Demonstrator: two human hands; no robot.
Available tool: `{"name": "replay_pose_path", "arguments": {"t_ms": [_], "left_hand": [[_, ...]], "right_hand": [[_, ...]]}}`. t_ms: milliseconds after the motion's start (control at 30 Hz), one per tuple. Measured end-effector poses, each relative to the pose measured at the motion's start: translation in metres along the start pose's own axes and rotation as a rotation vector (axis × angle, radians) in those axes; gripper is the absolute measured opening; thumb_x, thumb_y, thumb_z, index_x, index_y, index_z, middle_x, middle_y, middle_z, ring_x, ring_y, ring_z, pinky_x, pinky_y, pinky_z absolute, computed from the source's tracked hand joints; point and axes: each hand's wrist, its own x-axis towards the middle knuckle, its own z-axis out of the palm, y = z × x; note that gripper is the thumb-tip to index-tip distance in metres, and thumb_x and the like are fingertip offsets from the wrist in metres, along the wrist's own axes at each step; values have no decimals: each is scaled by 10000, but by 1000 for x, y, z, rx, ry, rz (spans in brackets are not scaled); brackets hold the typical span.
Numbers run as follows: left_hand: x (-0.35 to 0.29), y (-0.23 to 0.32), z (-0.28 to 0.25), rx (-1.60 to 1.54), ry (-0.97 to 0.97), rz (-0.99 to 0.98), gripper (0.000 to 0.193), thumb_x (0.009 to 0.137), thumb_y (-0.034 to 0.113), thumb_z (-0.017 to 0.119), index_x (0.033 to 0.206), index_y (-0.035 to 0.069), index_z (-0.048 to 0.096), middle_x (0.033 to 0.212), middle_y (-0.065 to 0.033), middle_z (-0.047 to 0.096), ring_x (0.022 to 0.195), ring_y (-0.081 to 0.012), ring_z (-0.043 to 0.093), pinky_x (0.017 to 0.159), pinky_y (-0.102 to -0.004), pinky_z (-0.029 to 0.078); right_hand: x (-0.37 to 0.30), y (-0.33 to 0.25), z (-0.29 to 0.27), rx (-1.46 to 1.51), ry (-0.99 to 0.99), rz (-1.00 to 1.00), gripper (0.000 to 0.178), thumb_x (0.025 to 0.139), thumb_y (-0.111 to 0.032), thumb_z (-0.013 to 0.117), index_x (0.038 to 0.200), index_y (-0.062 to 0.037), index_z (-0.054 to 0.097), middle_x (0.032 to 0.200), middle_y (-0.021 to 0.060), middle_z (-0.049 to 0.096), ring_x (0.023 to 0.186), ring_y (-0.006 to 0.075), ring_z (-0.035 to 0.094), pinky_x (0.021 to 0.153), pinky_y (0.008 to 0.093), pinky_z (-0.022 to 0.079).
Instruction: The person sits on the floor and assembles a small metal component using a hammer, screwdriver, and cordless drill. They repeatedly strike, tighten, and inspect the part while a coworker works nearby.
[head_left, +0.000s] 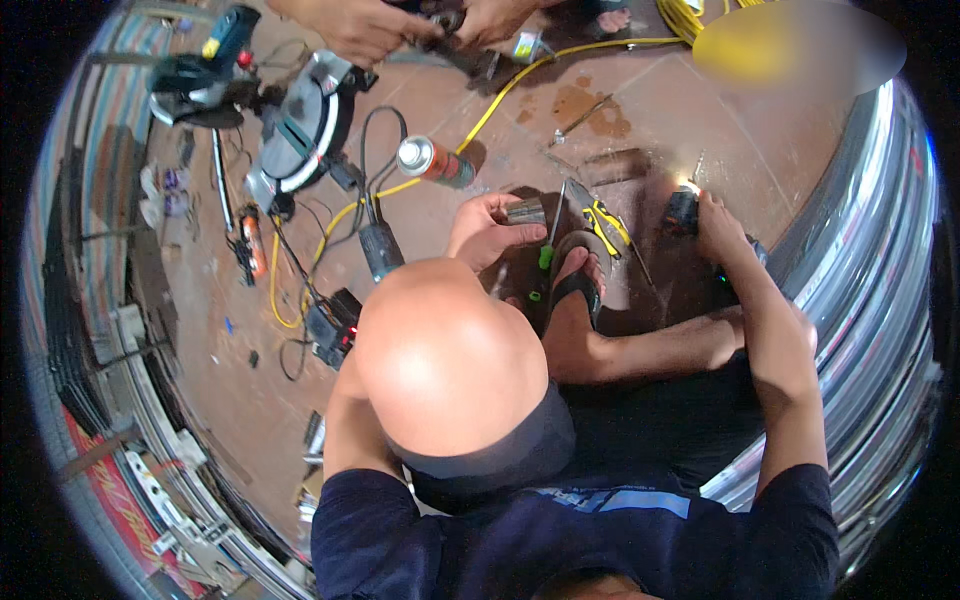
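Closest to the camera was the person's bare knee point(450, 350), and it blocked a good chunk of the tiled floor point(650, 110) under it. Just past it sat a sandalled foot point(572, 285), with yellow-handled pliers point(603, 222) and a green-handled screwdriver point(548, 250) lying right beside the toes. The left hand point(480, 232) was curled tight around a short metal tube point(524, 211), holding it just off the floor. The right hand point(722, 228) was wrapped around a dark power tool point(684, 212), a bright spark showing at its tip, hard against the curved shiny metal sheet point(870, 250) on the right. Further out lay a spray can point(434, 162), silver top with a red and dark body, beside a yellow cable point(500, 95). A miter saw point(300, 125) stood near the far left. Somebody else's hands point(420, 25) worked at the far edge.
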Motion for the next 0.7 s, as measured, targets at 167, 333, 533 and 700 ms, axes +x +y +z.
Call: {"name": "replay_pose_path", "arguments": {"t_ms": [167, 333, 533, 700], "left_hand": [[-10, 113, 24, 100, 116, -129, 420, 1079, 572, 815, 1105, 154, 837, 1016, -44, 853, 744, -97, 678, 643, -278, 407], [-20, 215, 56, 143, 84, -156, 528, 1085, 699, 730, 1133, 182, 821, 917, -28, 853, 749, -113, 698, 667, -293, 413], [-20, 286, 122, 154, 73, -126, 623, 1121, 786, 575, 1157, 211, 813, 966, -57, 841, 838, -178, 690, 798, -374, 456], [-28, 305, 158, 120, 49, -57, 617, 1138, 757, 575, 1201, 183, 792, 998, -60, 835, 835, -185, 695, 773, -356, 474]], "right_hand": [[-1, -20, -47, 106, 153, -150, 704, 839, -291, 962, 1448, -39, 713, 1445, 257, 732, 1312, 480, 739, 1103, 554, 617], [-54, -75, -109, 604, 450, -469, 680, 865, -271, 964, 1471, -54, 744, 1418, 203, 748, 1264, 357, 760, 1090, 484, 611], [-78, -115, -137, 1295, 356, -501, 505, 1006, -168, 887, 1450, 13, 727, 1359, 125, 769, 1181, 203, 757, 1039, 379, 613], [-58, -97, -121, 1548, 296, -537, 522, 1055, -247, 879, 1486, 0, 717, 1373, 93, 776, 1228, 176, 731, 1068, 360, 585]]}}
